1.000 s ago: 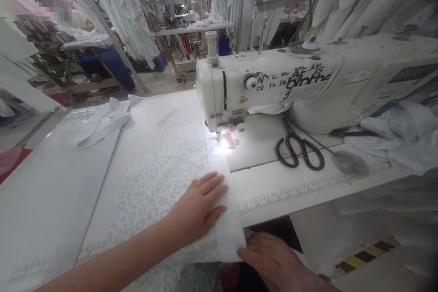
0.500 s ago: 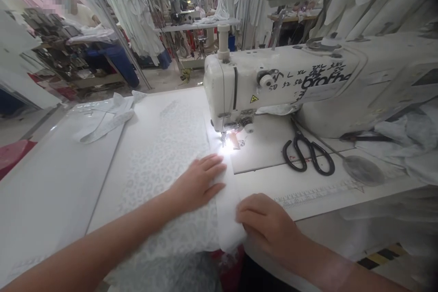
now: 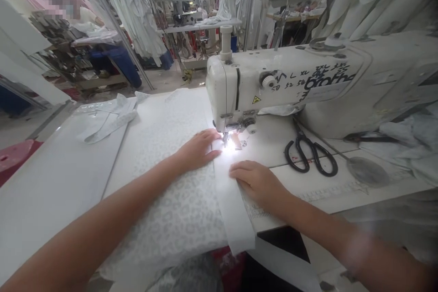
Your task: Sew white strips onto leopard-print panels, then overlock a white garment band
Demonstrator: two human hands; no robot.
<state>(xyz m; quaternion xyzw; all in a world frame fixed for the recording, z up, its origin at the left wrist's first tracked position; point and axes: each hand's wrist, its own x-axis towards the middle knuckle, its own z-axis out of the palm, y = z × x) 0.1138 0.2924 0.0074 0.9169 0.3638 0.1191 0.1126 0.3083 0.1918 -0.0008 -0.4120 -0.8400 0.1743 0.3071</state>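
A white sewing machine stands on the table, its lamp lighting the needle area. A pale leopard-print fabric with a plain white strip along its right edge lies under the needle. My left hand rests flat on the fabric just left of the needle, fingers stretched out. My right hand presses the strip's right edge a little in front of the needle, fingers curled down on it.
Black scissors and a flat grey oval piece lie right of the needle plate. White cloth scraps sit at the table's far left. Crumpled white cloth lies at the right. Another person works in the background, upper left.
Both hands have slid forward along the fabric toward the needle. My right hand came up from the table's front edge onto the strip beside the presser foot.
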